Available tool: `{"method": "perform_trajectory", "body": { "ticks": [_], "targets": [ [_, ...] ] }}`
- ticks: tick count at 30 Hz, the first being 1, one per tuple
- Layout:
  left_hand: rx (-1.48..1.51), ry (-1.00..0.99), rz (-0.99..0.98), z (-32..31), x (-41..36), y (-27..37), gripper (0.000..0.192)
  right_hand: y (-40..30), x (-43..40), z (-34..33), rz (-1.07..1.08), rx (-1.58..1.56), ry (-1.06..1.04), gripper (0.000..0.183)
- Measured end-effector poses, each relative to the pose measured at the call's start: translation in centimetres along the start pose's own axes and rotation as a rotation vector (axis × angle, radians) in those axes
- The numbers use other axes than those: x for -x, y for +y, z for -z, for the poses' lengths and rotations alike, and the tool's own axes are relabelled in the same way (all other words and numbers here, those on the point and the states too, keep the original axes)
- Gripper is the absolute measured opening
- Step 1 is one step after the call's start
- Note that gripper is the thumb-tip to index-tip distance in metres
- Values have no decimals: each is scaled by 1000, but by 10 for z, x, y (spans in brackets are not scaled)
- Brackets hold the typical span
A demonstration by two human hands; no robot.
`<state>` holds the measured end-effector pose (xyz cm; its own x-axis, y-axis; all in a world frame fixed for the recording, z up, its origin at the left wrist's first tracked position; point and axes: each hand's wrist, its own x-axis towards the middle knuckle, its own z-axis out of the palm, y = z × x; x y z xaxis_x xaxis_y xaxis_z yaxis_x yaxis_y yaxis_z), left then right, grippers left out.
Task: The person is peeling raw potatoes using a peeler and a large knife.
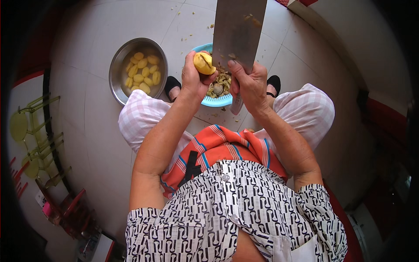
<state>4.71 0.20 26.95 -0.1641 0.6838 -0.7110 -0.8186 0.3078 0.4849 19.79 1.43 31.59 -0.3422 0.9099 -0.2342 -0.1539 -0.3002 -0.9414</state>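
Observation:
My left hand (pixel 193 77) grips a yellow peeled potato (pixel 203 63) that has a dark groove on its upper side. In my right hand (pixel 249 83) is a cleaver (pixel 238 31), its wide blade pointing away from me with bits of peel stuck on it. The blade's left edge is right beside the potato; whether they touch I cannot tell. Below both hands a light blue plastic basket (pixel 216 102) stands on the floor between my feet. It holds potato peelings (pixel 225 80) and a round, pale potato (pixel 217 88). The blade and hands hide part of the basket.
A steel basin (pixel 113 70) with several peeled potatoes (pixel 138 78) in water stands left of the basket, close to my left knee. Peel scraps dot the tiled floor (pixel 95 108). Green-framed chairs (pixel 39 131) are at the far left, and a pale ledge (pixel 327 32) runs along the upper right.

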Motion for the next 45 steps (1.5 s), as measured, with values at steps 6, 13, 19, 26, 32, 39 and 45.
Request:
{"method": "perform_trajectory", "body": {
  "ticks": [6,13,19,26,32,39,45],
  "targets": [
    [31,-75,26,9,-7,-3,41,-1,0,-2,7,-6,-5,27],
    [-102,108,77,1,4,-2,35,5,-2,3,-37,42,-83,20],
    [-162,106,19,1,8,-4,34,5,1,-5,-54,46,-43,22],
    [4,13,-105,1,2,-4,34,3,-2,4,79,13,78,20],
    [39,-8,-132,-4,4,1,37,0,5,-1,321,302,-16,14],
    [-4,-43,-116,0,5,1,34,2,1,2,519,484,-160,14],
    [-30,-8,-123,-6,7,0,35,3,-1,3,571,503,-161,13]
  ]
}}
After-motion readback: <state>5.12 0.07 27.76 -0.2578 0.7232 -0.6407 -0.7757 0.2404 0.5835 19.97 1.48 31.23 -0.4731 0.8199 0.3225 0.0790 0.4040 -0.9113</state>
